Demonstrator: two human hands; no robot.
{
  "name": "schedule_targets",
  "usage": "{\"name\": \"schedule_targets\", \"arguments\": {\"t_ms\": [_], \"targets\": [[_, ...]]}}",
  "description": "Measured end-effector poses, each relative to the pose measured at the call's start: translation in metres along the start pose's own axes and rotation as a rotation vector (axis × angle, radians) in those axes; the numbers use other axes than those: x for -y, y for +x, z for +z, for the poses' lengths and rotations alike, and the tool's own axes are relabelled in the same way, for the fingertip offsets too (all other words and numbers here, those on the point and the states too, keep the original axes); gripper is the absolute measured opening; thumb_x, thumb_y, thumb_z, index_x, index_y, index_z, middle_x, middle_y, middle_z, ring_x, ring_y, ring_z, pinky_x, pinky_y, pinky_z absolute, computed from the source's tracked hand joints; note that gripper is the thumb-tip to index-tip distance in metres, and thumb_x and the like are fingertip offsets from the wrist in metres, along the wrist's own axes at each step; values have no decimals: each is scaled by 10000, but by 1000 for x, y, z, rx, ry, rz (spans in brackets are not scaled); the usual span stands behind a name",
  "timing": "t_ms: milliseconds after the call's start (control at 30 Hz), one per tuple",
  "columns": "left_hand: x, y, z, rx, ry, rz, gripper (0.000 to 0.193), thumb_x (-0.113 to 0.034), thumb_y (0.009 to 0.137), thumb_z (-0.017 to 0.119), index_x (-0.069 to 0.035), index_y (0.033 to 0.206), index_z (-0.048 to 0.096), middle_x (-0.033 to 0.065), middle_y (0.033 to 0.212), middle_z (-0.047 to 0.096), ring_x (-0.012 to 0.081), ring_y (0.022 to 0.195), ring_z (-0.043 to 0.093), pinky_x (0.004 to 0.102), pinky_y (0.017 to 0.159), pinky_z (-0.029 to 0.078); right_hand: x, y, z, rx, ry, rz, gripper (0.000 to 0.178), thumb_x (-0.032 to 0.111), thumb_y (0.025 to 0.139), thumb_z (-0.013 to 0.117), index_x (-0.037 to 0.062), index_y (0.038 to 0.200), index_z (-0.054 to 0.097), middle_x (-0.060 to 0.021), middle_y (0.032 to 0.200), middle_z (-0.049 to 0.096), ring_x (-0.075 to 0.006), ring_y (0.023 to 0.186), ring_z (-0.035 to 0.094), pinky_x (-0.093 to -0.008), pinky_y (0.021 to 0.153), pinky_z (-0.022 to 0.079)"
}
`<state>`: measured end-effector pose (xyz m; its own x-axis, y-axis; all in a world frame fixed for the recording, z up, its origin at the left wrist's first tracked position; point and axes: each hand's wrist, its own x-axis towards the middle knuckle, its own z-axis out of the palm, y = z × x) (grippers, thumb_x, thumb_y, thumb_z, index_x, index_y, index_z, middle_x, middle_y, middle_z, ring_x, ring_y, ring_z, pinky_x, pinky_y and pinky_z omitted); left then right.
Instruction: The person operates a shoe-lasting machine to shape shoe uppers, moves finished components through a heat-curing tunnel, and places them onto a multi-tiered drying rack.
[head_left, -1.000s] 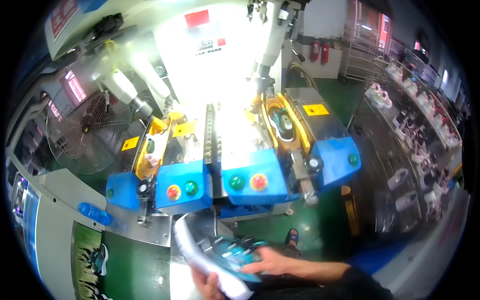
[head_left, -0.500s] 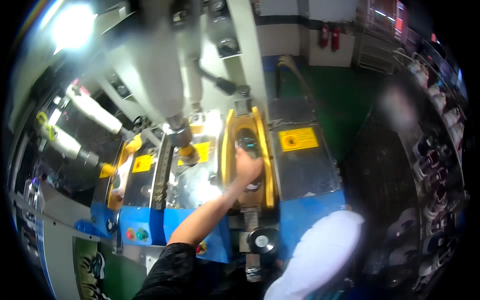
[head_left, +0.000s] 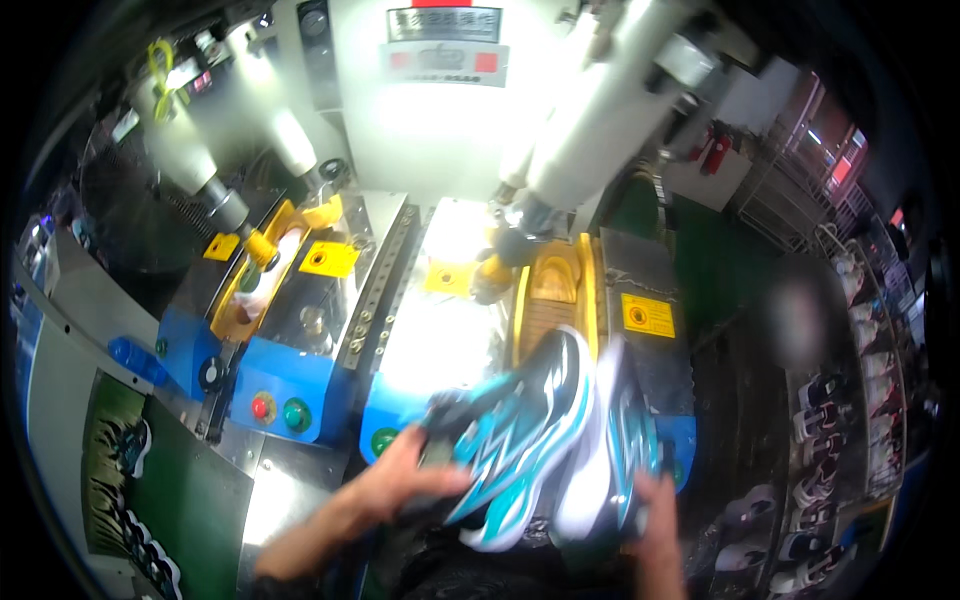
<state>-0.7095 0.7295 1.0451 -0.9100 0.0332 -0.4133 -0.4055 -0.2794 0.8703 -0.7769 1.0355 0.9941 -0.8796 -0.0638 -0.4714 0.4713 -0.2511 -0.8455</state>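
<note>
A sneaker (head_left: 515, 425) in black and teal with white streaks is gripped at its collar by my left hand (head_left: 405, 480). My right hand (head_left: 655, 515) holds a second, matching sneaker (head_left: 632, 440), whose white sole faces the first one. The two shoes sit close together, toes pointing away from me, in front of the machine. Just beyond their toes is a yellow-sided cradle (head_left: 553, 290) with a sole-shaped wooden-brown pad and no shoe on it. Motion blurs the shoes and my right fingers somewhat.
A white press arm (head_left: 590, 120) slants above the cradle. The left station holds another shoe (head_left: 275, 275) in its yellow cradle (head_left: 235, 320). Blue panels carry a red button (head_left: 262, 407) and a green button (head_left: 297, 414). Shoes fill a rack (head_left: 870, 390) at the right; several more lie lower left.
My left hand has lifted the dark shoe from the right cradle and brought it toward me. The white-soled shoe has moved beside it, and my right hand has come into view. The view has shifted left.
</note>
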Motion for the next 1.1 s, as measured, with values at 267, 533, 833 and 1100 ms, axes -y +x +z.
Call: {"name": "schedule_targets", "arguments": {"t_ms": [267,533,833,1100], "targets": [[148,-181,-2,-985,-658,265,631,-136,743,637,0,1322,427,140,1207,541,272,1094,535,398,957,432,72,232,164,266,-1010,-206,401,192,786,649,-104,1039,556,-216,957,649,-324,827,659,-397,749,525],[210,-214,-1,-1492,-550,-281,425,-224,929,504,-21,1303,494,123,1235,526,234,1118,481,383,978,382,-38,272,172,17,-1233,-619,679,191,751,630,-168,1244,332,-363,1113,510,-467,1030,531,-448,929,439],[212,-193,-59,-831,94,264,442,-278,938,487,37,1246,514,122,1211,546,215,1109,511,351,945,397,-10,244,192,-97,-1147,-675,747,264,733,677,-49,1324,343,-309,1111,553,-433,1058,540,-444,931,439],[251,-200,-125,-985,-712,-72,439,-64,794,607,3,1214,500,119,1077,590,247,937,595,354,815,488,-73,41,255,416,-879,-1143,611,196,752,697,-33,1255,438,-213,1213,497,-345,1106,518,-424,948,411]]}}
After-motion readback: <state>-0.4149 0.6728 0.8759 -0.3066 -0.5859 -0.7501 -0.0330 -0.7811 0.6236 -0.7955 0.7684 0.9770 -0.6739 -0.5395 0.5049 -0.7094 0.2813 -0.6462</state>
